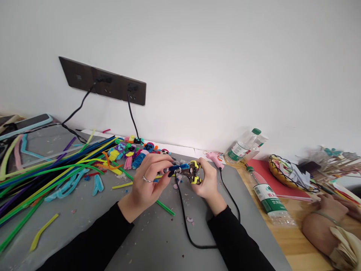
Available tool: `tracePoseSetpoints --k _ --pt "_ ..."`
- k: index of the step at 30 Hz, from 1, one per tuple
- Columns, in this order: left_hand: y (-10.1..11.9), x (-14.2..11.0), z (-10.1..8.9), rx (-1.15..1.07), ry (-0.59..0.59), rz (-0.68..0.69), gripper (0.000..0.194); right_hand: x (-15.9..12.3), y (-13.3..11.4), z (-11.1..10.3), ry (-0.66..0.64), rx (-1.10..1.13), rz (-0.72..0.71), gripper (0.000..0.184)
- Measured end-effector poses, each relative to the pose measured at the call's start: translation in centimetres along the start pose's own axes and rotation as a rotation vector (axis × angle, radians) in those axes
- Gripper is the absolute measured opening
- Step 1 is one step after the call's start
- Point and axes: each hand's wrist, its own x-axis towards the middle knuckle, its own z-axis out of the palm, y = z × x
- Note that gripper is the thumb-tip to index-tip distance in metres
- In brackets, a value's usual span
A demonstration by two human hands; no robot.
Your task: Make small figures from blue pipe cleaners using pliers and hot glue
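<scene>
My left hand [150, 178], a ring on one finger, pinches a small piece of blue and grey pipe cleaner [182, 166] above the grey mat. My right hand [207, 178] is wrapped round wire cutters [194, 172] with yellow and black handles. The cutters' jaws point left and meet the pipe cleaner piece; whether they are closed on it I cannot make out. Behind my left hand lie several small pipe cleaner figures [129, 154] in bright colours. Off to the left spreads a pile of long pipe cleaners [64, 171].
A pink glue gun [216, 160] rests behind my right hand, its black cord [186, 226] looping over the grey mat [152, 244]. Plastic bottles [267, 197] and a yellow basket [284, 177] of scraps are on the right. Another person's hand [327, 210] is at far right.
</scene>
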Motion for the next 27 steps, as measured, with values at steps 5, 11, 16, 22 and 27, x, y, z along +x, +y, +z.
tracePoseSetpoints --k 5,11,16,22,27 --pt "0.03 -0.05 0.09 -0.004 0.008 -0.021 0.017 0.05 -0.10 0.04 0.001 -0.016 0.014 0.028" --pt "-0.05 -0.11 0.14 -0.014 0.007 -0.018 0.017 0.13 -0.14 0.01 -0.003 0.005 0.007 0.028" --pt "-0.05 0.05 0.06 -0.008 -0.002 -0.015 0.017 0.17 -0.18 -0.05 0.000 0.011 0.004 0.027" --pt "0.00 0.03 0.03 -0.023 -0.005 -0.019 0.018 0.09 -0.05 0.03 0.001 0.018 0.000 0.027" --pt "-0.07 -0.11 0.01 -0.054 -0.014 -0.023 0.021 0.07 -0.02 0.02 0.000 0.007 0.001 0.026"
